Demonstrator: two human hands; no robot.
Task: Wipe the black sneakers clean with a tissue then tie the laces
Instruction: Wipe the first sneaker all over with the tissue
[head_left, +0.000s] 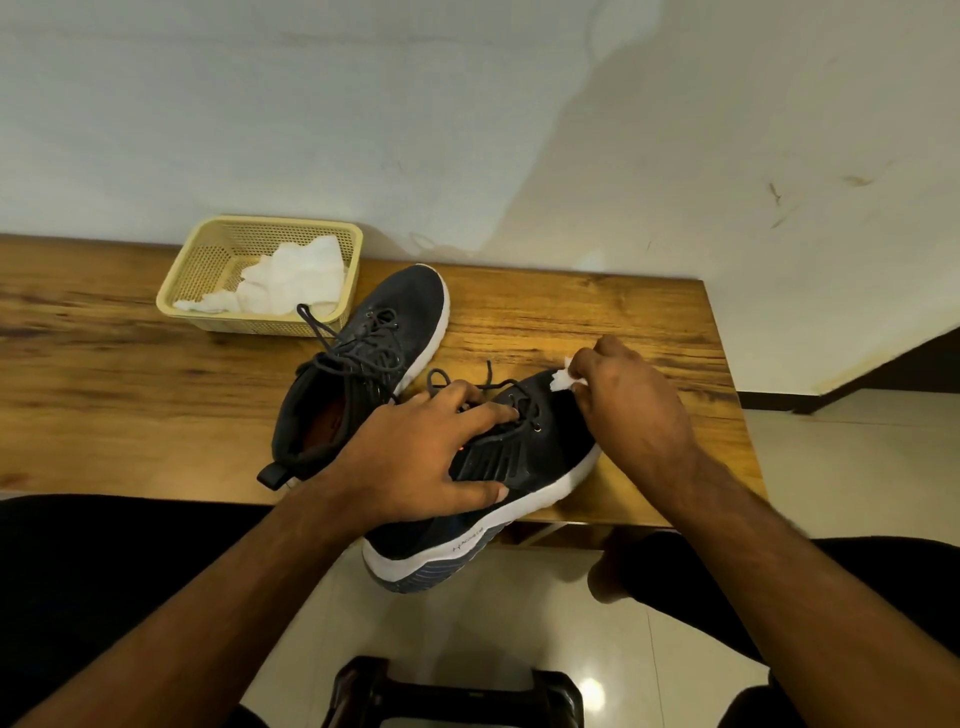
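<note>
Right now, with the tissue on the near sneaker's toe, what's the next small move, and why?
Probably draw the right hand with its pinched tissue across the toe of the near sneaker toward the white sole edge. The left hand already grips the shoe over the laces, steadying it as its heel hangs off the table, and both sneakers' laces lie loose.

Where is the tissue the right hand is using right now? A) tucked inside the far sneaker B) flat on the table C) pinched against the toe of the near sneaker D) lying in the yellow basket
C: the right hand pinches a small white tissue against the toe of the near sneaker, which the left hand holds steady.
</note>
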